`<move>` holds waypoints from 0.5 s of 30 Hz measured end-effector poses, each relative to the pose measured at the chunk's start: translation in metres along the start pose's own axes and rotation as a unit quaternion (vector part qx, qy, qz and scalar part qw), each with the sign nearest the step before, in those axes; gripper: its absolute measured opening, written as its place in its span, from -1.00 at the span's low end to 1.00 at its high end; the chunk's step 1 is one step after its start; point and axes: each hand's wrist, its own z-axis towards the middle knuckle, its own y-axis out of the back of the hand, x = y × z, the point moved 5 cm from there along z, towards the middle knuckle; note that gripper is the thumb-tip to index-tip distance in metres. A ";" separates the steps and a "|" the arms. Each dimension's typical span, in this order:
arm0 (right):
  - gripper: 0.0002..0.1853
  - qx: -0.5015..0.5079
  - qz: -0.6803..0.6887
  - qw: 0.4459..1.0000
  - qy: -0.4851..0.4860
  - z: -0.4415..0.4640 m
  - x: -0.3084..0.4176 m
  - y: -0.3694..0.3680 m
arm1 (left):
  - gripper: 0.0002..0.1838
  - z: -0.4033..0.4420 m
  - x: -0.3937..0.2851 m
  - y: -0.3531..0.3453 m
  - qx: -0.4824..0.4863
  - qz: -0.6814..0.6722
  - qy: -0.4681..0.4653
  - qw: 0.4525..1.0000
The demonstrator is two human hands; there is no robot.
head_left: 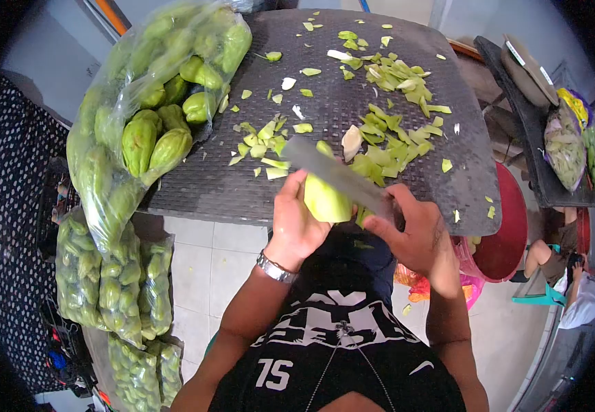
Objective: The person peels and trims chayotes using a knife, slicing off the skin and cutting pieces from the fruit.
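Note:
My left hand (296, 223) is wrapped around a pale green chayote (326, 200), held just off the table's near edge. Its skin looks largely pared away. A broad-bladed knife (335, 172) is gripped in my right hand (411, 230), and its blade, slightly blurred, slants across the top of the chayote. Chayote peelings (390, 156) lie in a heap just beyond the blade. Among them is a whitish cut piece (352, 143). Part of the chayote is hidden behind the blade and my fingers.
An open clear plastic bag of whole chayotes (153, 130) fills the table's left side. More packed bags (115, 275) stand below at left. Scraps dot the dark woven-textured table (242, 196). To the right are a red tub (503, 226), a side table (517, 123) with bags, and a seated person (579, 295).

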 end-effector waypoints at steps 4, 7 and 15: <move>-0.31 0.027 -0.097 0.990 0.102 -0.007 0.013 -0.005 | -0.33 0.001 0.004 -0.003 0.018 -0.019 0.044 0.999; -0.28 0.039 -0.131 0.981 0.136 -0.011 0.023 -0.012 | -0.33 -0.001 0.008 -0.009 0.013 -0.018 0.082 0.996; -0.29 0.029 -0.142 0.975 0.166 -0.009 0.024 -0.016 | -0.37 -0.001 0.006 -0.007 -0.028 0.037 0.066 0.997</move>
